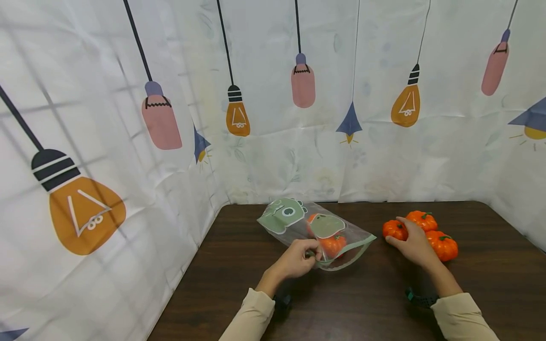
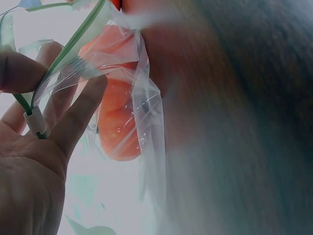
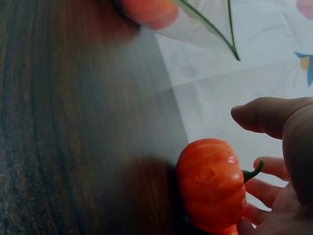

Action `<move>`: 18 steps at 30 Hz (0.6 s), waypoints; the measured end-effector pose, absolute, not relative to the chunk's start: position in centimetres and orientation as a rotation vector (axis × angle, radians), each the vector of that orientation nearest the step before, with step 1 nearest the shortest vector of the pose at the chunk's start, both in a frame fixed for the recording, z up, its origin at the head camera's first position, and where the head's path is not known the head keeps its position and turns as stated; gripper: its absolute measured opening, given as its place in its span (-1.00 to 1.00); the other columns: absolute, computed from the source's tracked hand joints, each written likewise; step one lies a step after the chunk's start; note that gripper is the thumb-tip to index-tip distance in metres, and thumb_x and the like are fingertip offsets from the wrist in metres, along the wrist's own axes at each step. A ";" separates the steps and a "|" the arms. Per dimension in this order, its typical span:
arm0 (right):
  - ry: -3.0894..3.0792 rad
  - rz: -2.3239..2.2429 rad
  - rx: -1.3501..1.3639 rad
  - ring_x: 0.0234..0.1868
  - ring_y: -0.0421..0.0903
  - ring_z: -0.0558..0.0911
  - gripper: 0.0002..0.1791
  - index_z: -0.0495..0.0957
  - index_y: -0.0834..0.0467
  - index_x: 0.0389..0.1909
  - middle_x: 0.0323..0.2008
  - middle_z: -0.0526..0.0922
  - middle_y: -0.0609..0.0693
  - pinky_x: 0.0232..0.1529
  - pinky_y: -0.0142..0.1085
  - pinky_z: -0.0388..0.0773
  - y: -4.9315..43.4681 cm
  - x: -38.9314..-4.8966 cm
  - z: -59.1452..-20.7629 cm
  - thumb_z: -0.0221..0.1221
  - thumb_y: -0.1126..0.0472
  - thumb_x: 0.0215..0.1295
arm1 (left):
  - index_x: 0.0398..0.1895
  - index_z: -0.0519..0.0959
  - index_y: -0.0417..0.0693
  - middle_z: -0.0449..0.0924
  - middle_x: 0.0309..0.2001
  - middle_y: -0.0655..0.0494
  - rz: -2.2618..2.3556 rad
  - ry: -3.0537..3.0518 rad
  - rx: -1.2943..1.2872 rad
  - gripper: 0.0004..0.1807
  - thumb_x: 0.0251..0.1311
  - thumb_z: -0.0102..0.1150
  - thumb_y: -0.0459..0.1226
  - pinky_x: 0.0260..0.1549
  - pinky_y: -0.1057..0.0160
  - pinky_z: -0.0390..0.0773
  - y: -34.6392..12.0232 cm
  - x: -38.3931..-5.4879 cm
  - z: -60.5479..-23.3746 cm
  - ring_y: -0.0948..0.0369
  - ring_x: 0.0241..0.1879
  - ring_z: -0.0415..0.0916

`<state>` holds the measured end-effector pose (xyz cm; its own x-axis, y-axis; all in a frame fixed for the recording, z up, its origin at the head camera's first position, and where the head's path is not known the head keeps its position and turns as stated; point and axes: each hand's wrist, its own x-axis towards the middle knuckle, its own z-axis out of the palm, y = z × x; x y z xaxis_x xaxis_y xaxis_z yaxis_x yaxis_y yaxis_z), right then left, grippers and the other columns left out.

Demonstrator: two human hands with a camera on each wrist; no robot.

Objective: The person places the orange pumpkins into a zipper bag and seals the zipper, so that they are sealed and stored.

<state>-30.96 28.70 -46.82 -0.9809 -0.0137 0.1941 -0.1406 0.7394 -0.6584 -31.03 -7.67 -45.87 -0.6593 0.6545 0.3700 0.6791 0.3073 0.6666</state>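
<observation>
A clear zip bag (image 1: 294, 227) with a green rim and a green cartoon print lies at the table's middle. Orange toy pumpkins (image 1: 332, 245) show through its film. My left hand (image 1: 298, 258) pinches the bag's rim; in the left wrist view, a white slider (image 2: 35, 122) sits on the green edge by the fingers. To the right, my right hand (image 1: 414, 241) reaches around a small pumpkin (image 1: 393, 230). The right wrist view shows its thumb (image 3: 264, 115) apart from the green-stemmed pumpkin (image 3: 210, 186), with the fingers behind it.
Two more pumpkins, one farther back (image 1: 422, 219) and one nearer (image 1: 442, 246), sit close beside the right hand. The dark wooden table (image 1: 341, 308) meets a white curtain (image 1: 273, 156) printed with lamps along its back and left edges.
</observation>
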 end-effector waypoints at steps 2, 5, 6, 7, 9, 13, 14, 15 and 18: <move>-2.771 1.032 0.133 0.38 0.59 0.14 -0.15 0.12 0.44 0.47 0.42 0.17 0.57 0.25 0.48 0.16 28.7 -31.0 -47.1 0.24 0.00 0.41 | -0.48 0.50 -0.06 0.52 -0.42 0.11 -1.306 -2.514 -1.290 -0.72 0.02 -0.01 -0.63 -0.34 0.48 0.45 -7.7 -31.0 -45.8 0.41 -0.38 0.41; -2.768 0.998 0.138 0.37 0.59 0.15 -0.20 0.18 0.44 0.43 0.40 0.21 0.56 0.26 0.47 0.15 28.7 -31.0 -47.2 0.24 0.02 0.40 | -0.48 0.50 -0.07 0.52 -0.42 0.11 -1.313 -2.521 -1.284 -0.72 0.04 -0.02 -0.63 -0.34 0.47 0.45 -7.8 -31.0 -45.7 0.41 -0.38 0.40; -2.767 0.993 0.141 0.37 0.59 0.15 -0.21 0.21 0.44 0.42 0.40 0.21 0.55 0.26 0.47 0.15 28.7 -31.0 -47.2 0.24 0.02 0.40 | -0.47 0.51 -0.07 0.52 -0.41 0.11 -1.316 -2.527 -1.276 -0.72 0.04 -0.02 -0.63 -0.34 0.47 0.46 -7.9 -31.0 -45.7 0.40 -0.38 0.41; -2.766 0.992 0.144 0.37 0.60 0.14 -0.23 0.22 0.43 0.40 0.40 0.21 0.55 0.26 0.47 0.14 28.7 -31.0 -47.2 0.24 0.03 0.40 | -0.47 0.51 -0.07 0.53 -0.41 0.12 -1.319 -2.535 -1.266 -0.72 0.05 -0.02 -0.63 -0.34 0.47 0.46 -7.9 -31.0 -45.7 0.40 -0.37 0.41; -2.769 0.996 0.148 0.36 0.60 0.14 -0.27 0.26 0.42 0.37 0.39 0.20 0.55 0.25 0.48 0.15 28.7 -31.0 -47.1 0.24 0.03 0.40 | -0.47 0.51 -0.05 0.54 -0.39 0.13 -1.313 -2.551 -1.240 -0.71 0.05 -0.02 -0.62 -0.32 0.46 0.46 -8.0 -31.1 -45.6 0.40 -0.34 0.43; -2.787 1.000 0.153 0.32 0.62 0.14 -0.33 0.33 0.40 0.32 0.37 0.18 0.55 0.20 0.49 0.19 28.7 -30.8 -47.1 0.24 0.04 0.40 | -0.47 0.51 -0.04 0.57 -0.38 0.13 -1.286 -2.577 -1.183 -0.71 0.07 0.00 -0.62 -0.30 0.43 0.48 -8.2 -31.2 -45.6 0.37 -0.32 0.45; -2.789 1.002 0.152 0.32 0.62 0.14 -0.35 0.34 0.40 0.31 0.36 0.18 0.55 0.19 0.49 0.19 28.7 -30.8 -47.0 0.25 0.05 0.40 | -0.47 0.51 -0.04 0.56 -0.38 0.13 -1.279 -2.580 -1.170 -0.72 0.07 0.01 -0.61 -0.30 0.42 0.48 -8.2 -31.2 -45.6 0.37 -0.32 0.45; -2.790 1.002 0.153 0.32 0.62 0.13 -0.36 0.36 0.39 0.30 0.36 0.19 0.55 0.19 0.49 0.19 28.7 -30.8 -47.0 0.25 0.06 0.40 | -0.47 0.51 -0.04 0.56 -0.39 0.14 -1.270 -2.582 -1.159 -0.72 0.08 0.01 -0.61 -0.30 0.42 0.47 -8.3 -31.2 -45.6 0.37 -0.33 0.45; -2.797 1.012 0.158 0.30 0.61 0.13 -0.40 0.38 0.39 0.29 0.34 0.20 0.54 0.16 0.50 0.20 28.7 -30.7 -46.9 0.25 0.10 0.39 | -0.46 0.52 -0.05 0.57 -0.38 0.13 -1.249 -2.592 -1.129 -0.74 0.09 0.04 -0.60 -0.30 0.42 0.47 -8.4 -31.1 -45.4 0.36 -0.33 0.44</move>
